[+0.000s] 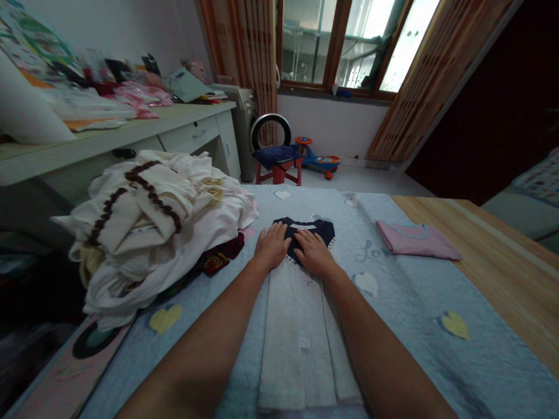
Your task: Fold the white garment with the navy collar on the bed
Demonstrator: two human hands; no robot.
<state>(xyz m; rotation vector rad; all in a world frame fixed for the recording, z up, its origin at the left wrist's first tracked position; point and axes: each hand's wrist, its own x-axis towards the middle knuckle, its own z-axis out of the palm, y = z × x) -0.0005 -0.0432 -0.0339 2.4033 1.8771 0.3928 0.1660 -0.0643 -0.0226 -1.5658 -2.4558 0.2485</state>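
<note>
A pale garment with a dark navy collar lies before me, its sides folded inward into a long narrow strip. White trim runs along the collar's edge, and a small white tag shows on the cloth lower down. My left hand rests flat on the left part of the collar, fingers stretched forward. On the collar's middle and right part lies my right hand, flat with its fingers extended. Neither hand grips the cloth.
A heap of white clothes with brown trim is piled at the left. The folded pink shirt lies at the right on the light blue cover. Beyond stand a red stool, a ride-on toy and a cluttered desk.
</note>
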